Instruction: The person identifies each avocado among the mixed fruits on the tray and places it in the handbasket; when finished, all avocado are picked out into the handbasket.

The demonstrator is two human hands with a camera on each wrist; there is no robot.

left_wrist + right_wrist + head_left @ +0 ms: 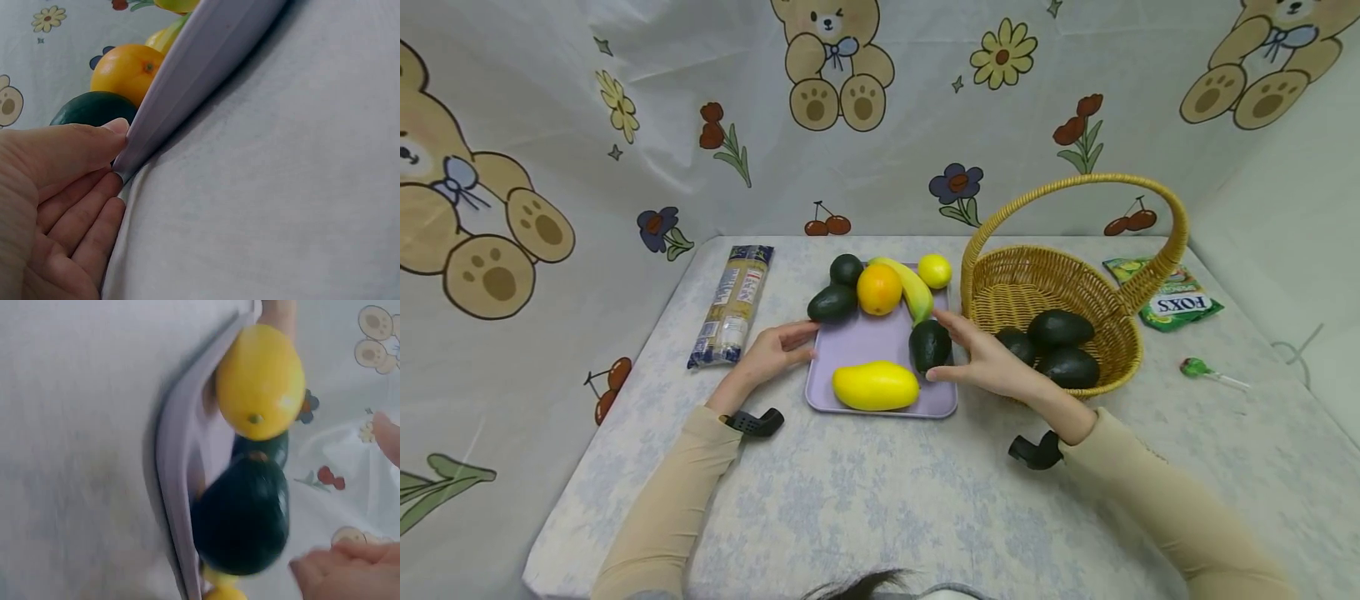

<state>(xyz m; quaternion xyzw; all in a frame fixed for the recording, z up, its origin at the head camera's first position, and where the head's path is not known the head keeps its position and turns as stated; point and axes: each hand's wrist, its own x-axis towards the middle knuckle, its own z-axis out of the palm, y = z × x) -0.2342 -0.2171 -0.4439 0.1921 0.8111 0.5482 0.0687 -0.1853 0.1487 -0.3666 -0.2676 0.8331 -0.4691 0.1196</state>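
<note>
My left hand (775, 352) is at the left rim of a lilac tray (874, 340), thumb and fingertips touching its side in the left wrist view. Over the tray's right side, my right hand (992, 358) spreads thumb and fingers around a dark green avocado (929, 346), a gap showing between them in the right wrist view. A yellow mango (876, 386) lies along the tray's near edge. Toward the back sit an orange (879, 289), a banana (913, 287), a lemon (935, 271) and two more avocados (832, 303).
Right of the tray stands a wicker basket (1105, 292) with a tall handle, holding several avocados (1060, 330). A green FOX'S bag (1180, 302) and a lollipop (1197, 368) lie beyond it. Left of the tray is a long pack of dry noodles (732, 306).
</note>
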